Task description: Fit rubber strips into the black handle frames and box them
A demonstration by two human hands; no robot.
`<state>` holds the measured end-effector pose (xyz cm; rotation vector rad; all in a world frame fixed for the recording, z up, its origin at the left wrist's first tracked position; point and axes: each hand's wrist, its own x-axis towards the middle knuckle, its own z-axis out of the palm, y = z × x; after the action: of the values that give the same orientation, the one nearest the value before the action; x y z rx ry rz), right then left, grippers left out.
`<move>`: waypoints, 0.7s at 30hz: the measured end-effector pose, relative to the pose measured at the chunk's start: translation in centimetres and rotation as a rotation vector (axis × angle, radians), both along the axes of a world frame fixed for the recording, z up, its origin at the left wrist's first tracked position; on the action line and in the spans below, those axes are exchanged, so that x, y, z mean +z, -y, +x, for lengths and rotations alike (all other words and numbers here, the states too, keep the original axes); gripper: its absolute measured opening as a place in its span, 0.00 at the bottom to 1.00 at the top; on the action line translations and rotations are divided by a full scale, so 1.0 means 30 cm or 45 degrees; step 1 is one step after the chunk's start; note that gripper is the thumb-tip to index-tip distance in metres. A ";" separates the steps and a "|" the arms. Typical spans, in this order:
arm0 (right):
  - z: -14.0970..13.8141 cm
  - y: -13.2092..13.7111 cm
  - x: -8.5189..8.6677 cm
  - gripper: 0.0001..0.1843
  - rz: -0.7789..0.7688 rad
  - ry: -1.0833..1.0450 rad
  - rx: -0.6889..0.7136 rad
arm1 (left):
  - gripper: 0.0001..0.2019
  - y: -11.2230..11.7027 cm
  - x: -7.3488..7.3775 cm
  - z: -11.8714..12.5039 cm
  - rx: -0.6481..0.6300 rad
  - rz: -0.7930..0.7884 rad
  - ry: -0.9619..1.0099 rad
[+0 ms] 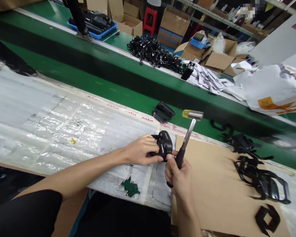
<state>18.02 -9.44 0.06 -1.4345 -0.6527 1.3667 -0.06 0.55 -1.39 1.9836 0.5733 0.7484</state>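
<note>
Holding a black part [166, 143] over the plastic-covered counter [128, 128], we have it clasped in our left grip [144, 149], just beside a cardboard sheet [209, 184]. Our right grip [179, 171] is wrapped round the handle of a hammer [186, 141], head upward, one finger against the part. A black bracket [163, 112] lies beyond; black frames [271, 186] lie toward our right.

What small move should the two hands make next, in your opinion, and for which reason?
Probably the right hand should tilt the hammer toward the black part. It holds the hammer by the handle, with the head raised and apart from that part, while the left hand already grips the part.
</note>
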 end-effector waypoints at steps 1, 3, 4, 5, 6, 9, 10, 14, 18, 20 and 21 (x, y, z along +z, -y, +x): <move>0.015 0.004 0.006 0.28 0.001 0.000 0.012 | 0.19 -0.004 -0.002 0.003 0.065 -0.092 0.026; 0.050 0.023 0.016 0.27 0.003 0.026 0.038 | 0.22 -0.023 -0.006 0.000 0.225 -0.350 0.131; 0.068 0.036 0.019 0.26 -0.007 0.060 0.056 | 0.23 -0.038 -0.009 -0.005 0.315 -0.476 0.202; 0.084 0.051 0.022 0.25 -0.029 0.104 0.087 | 0.25 -0.056 -0.014 -0.011 0.394 -0.582 0.279; 0.097 0.067 0.024 0.25 -0.061 0.154 0.130 | 0.26 -0.074 -0.019 -0.018 0.452 -0.662 0.351; 0.119 0.115 0.021 0.28 -0.172 0.252 0.270 | 0.29 -0.110 -0.037 -0.035 0.491 -0.770 0.461; 0.120 0.129 0.016 0.30 -0.208 0.260 0.313 | 0.29 -0.113 -0.041 -0.038 0.476 -0.758 0.448; 0.110 0.175 -0.013 0.35 -0.345 0.244 0.441 | 0.29 -0.087 -0.041 -0.035 0.453 -0.552 0.285; 0.098 0.198 -0.027 0.41 -0.459 0.233 0.510 | 0.27 -0.068 -0.030 -0.022 0.462 -0.468 0.182; 0.103 0.203 -0.026 0.41 -0.485 0.282 0.544 | 0.26 -0.070 -0.029 -0.018 0.461 -0.472 0.171; 0.107 0.205 -0.026 0.41 -0.487 0.318 0.551 | 0.26 -0.073 -0.029 -0.017 0.458 -0.477 0.172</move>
<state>21.24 -15.60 -0.71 -1.8636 -0.9407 1.7301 -0.58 2.73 -2.26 1.4905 0.9300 0.9092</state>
